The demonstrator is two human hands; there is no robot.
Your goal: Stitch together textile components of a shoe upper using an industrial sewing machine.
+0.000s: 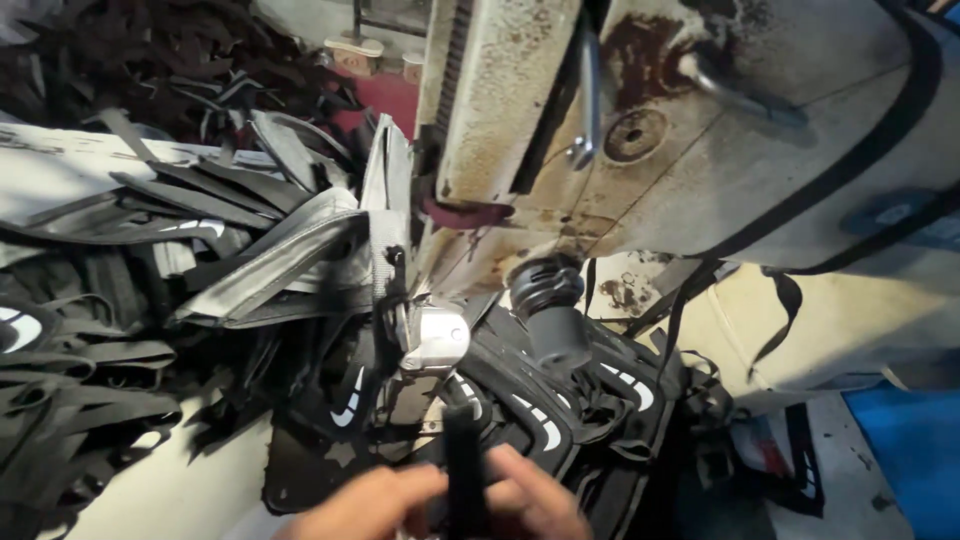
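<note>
Both grips [455,505] around black strap [463,470]

Cream machine body [700,130] filled 12 to 2 o'clock, paint chipped, rust-brown stains around a round hole [634,134]. Metal lever [590,95] hung down its front. Pale counter [60,170] ran from 9 o'clock, mostly buried under heaps of black straps [80,370] and grey webbing [290,250]. More dark scrap [150,50] was piled at 10 to 11 o'clock. Red surface [395,95] with two pale blocks [352,52] sat at 11 o'clock. Blue floor patch [915,450] was at 4 o'clock, beside a worn white area [835,440]. Light was warm and dim; the right edge was blurred.
</note>
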